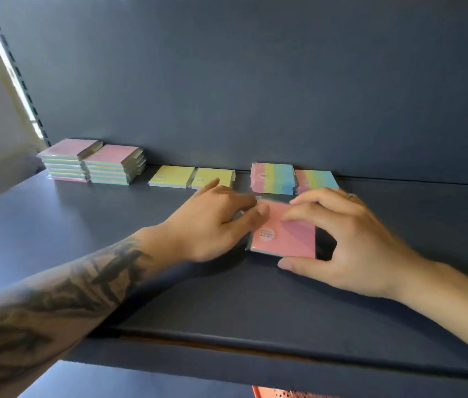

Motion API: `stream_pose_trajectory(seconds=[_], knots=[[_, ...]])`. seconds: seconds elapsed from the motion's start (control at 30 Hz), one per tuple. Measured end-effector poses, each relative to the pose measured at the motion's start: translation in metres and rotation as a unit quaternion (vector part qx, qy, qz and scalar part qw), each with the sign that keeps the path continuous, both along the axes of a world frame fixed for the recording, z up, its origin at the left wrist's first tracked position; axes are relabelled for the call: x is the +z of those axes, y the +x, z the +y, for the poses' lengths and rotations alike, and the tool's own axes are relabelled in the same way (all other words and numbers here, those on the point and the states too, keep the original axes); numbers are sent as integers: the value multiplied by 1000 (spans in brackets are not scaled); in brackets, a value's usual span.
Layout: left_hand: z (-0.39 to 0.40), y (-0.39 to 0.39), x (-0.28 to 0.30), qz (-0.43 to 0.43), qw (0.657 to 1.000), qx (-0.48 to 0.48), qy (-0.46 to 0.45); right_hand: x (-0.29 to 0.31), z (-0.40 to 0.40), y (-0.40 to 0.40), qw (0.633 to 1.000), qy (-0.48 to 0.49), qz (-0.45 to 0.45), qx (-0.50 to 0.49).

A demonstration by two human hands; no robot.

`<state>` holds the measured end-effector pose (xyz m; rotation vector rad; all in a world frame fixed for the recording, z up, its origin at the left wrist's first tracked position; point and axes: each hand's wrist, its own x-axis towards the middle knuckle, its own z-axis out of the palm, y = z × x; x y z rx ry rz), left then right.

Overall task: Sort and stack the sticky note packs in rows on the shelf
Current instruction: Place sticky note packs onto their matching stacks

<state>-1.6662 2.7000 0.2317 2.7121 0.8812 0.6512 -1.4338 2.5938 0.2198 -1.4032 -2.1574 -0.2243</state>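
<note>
A pink sticky note pack (287, 237) lies on the dark blue shelf (83, 239) near its middle. My right hand (350, 242) grips it, thumb at the near edge and fingers curled over the far edge. My left hand (212, 222) touches the pack's left edge with its thumb and fingers. Along the back stand two tall pink-topped stacks (69, 159) (115, 165) at the left, two yellow packs (172, 176) (212, 178) in the middle, and two rainbow-striped packs (273, 179) (317, 179) to the right.
The shelf's dark back panel (255, 81) rises behind the rows. A slotted upright (14, 67) runs along the left side. The shelf's front lip (255, 346) lies under my forearms. Something orange (278, 393) shows below the shelf.
</note>
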Motion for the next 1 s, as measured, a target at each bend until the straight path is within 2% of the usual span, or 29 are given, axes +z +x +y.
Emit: stream_pose_trajectory(seconds=[0.13,0.3,0.43,0.57,0.77,1.0], knots=[[0,-34,-1,62,996,63,23,3,25,-18,997,-67,9,30],[2,-101,-7,132,980,143,39,14,57,-63,993,-104,-24,42],[15,-160,-6,154,963,223,-4,28,94,-113,993,-88,-77,12],[38,-211,-2,155,951,266,-13,39,142,-171,995,-76,-72,-10],[77,-261,-2,164,944,285,-29,54,214,-246,995,-69,-65,-28],[99,-272,-18,142,957,249,-33,37,248,-276,987,-73,-114,-87]])
